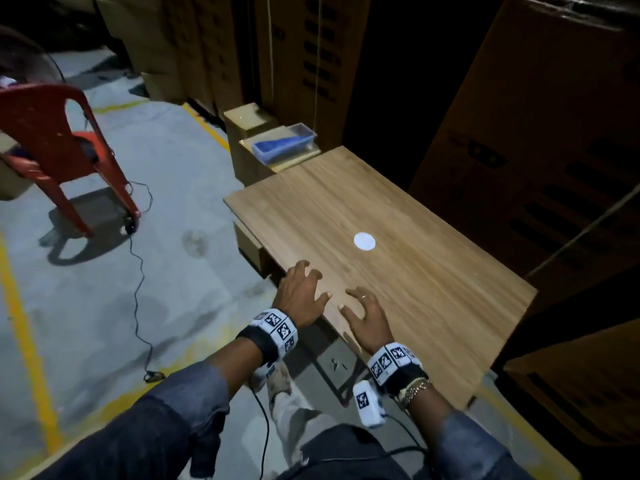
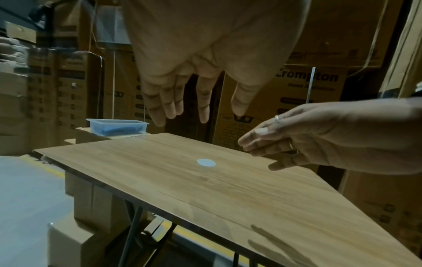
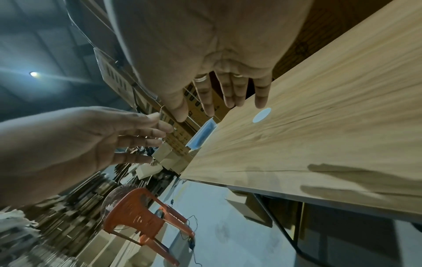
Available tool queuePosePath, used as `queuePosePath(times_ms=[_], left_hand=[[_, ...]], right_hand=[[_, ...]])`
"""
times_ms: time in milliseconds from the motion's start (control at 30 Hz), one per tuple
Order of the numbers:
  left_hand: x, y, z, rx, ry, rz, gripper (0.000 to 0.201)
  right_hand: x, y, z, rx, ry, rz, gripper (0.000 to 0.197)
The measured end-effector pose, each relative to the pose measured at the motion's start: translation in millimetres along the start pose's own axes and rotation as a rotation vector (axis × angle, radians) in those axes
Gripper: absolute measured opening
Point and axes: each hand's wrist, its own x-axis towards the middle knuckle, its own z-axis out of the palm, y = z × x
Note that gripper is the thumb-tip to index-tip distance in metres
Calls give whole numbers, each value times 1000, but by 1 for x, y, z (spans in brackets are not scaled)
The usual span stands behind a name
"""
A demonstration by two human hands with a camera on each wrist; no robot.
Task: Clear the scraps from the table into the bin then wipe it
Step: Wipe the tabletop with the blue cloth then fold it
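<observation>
A small white round disc [image 1: 364,241] [image 2: 206,163] [image 3: 261,115] lies flat near the middle of the wooden table [image 1: 433,289]. It is the only loose thing I see on the tabletop. My left hand [image 1: 308,285] [image 2: 204,108] hovers over the table's near left edge with fingers spread and nothing in it. My right hand [image 1: 363,306] [image 3: 228,97] hangs just beside it, also spread and empty. Both hands are short of the disc, and their shadows fall on the wood. A clear plastic tub [image 1: 284,143] [image 2: 117,126] holding something blue sits on a cardboard box beyond the far left corner.
Tall cardboard cartons [image 1: 536,133] crowd the table's far and right sides. A red plastic chair [image 1: 59,147] [image 3: 146,216] stands on the concrete floor to the left, with a black cable [image 1: 138,271] trailing from it. More boxes [image 2: 91,198] sit under the table's left edge.
</observation>
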Motion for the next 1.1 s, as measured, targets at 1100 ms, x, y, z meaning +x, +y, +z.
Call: queuePosePath(times_ms=[1100], left_hand=[[495,-238,-116,12,-230,55,54]], right_hand=[[479,-171,125,288,123,87,46]])
